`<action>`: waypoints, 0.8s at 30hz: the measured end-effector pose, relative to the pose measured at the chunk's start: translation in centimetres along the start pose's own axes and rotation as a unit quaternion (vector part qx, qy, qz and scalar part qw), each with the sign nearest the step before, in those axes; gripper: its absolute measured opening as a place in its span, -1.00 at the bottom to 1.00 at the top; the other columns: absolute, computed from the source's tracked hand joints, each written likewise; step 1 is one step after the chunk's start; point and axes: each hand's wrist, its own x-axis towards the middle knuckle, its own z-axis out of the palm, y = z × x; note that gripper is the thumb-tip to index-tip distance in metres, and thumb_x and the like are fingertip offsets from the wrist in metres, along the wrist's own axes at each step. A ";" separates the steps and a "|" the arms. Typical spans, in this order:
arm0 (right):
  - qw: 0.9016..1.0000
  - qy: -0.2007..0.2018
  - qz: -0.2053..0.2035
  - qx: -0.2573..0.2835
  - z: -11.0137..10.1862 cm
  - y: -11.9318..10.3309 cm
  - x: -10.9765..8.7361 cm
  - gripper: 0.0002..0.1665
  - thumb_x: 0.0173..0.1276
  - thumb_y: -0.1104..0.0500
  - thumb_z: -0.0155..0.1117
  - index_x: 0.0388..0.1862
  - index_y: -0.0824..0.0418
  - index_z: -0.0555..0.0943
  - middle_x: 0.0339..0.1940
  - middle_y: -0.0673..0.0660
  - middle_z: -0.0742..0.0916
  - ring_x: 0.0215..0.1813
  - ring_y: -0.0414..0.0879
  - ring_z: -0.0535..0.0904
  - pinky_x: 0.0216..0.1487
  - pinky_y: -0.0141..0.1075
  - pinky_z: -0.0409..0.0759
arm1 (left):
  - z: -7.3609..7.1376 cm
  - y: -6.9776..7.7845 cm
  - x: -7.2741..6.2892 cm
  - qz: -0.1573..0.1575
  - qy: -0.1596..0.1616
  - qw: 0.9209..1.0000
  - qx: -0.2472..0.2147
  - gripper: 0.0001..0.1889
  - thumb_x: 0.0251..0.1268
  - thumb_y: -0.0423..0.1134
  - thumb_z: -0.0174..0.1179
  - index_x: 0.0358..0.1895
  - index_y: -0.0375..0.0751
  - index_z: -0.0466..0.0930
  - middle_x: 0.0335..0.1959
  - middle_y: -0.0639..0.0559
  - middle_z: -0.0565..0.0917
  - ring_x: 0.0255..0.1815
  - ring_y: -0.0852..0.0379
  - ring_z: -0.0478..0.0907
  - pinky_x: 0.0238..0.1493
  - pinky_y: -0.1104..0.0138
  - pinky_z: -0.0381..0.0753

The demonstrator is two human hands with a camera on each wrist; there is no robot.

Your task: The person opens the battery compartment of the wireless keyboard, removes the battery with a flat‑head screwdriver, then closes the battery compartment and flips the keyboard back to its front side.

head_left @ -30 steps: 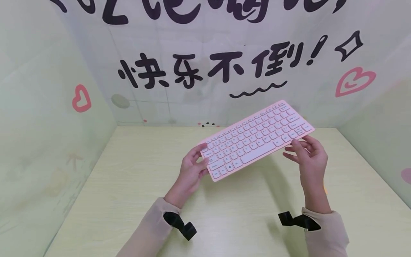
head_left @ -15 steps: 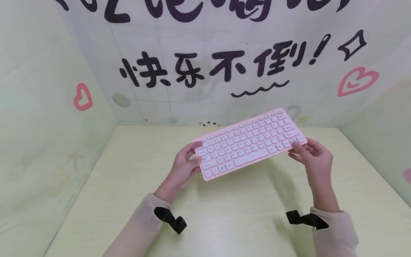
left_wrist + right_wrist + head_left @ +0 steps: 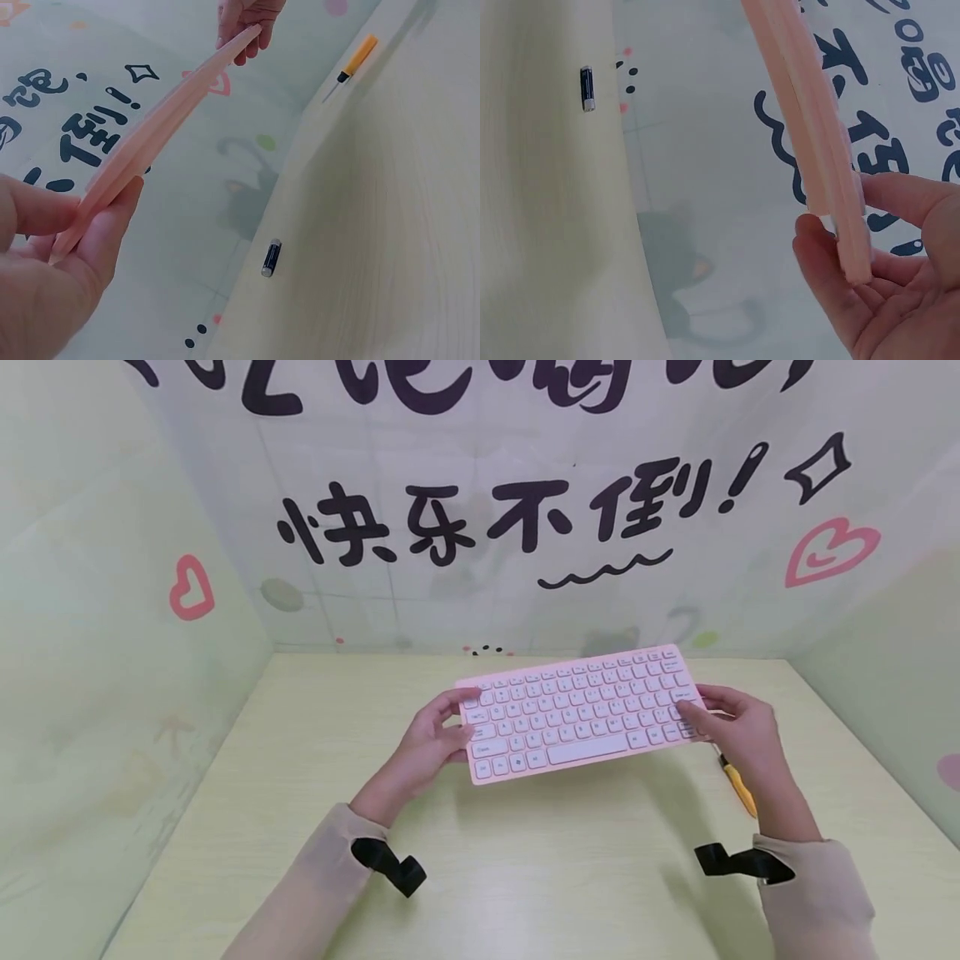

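Note:
A pink keyboard [image 3: 577, 714] with white keys is held up over the table, key side toward the head camera and its right end slightly higher. My left hand [image 3: 429, 739] pinches its left end, thumb on the keys. At the other end my right hand [image 3: 742, 735] grips the right edge, thumb over the corner keys and fingers behind. Both wrist views show the keyboard edge-on, as a thin pink slab [image 3: 142, 135] between thumb and fingers [image 3: 829, 277].
A screwdriver [image 3: 360, 56] with a yellow handle lies on the table [image 3: 525, 868] at the right, partly behind my right hand in the head view. A small dark battery [image 3: 271, 258] lies near the table's back edge. Printed walls enclose the back and sides.
The keyboard's right end has come down, so it sits more level. My right hand has moved outward and down, taking a fuller grip, and the left slightly left. The screwdriver has come into view.

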 end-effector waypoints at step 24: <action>0.981 -0.122 0.044 -0.143 1.5 -1.3 -2.4 -0.31 0.23 0.04 0.27 0.11 0.57 0.39 -0.14 0.35 0.63 -0.32 -0.20 0.53 -0.36 -0.39 0.55 | 0.9 -2.6 0.3 -0.054 0.051 0.989 0.127 -0.58 0.19 -0.64 -0.04 0.13 -0.39 0.21 0.07 -0.31 0.46 0.00 -0.13 0.48 -0.09 0.27 0.54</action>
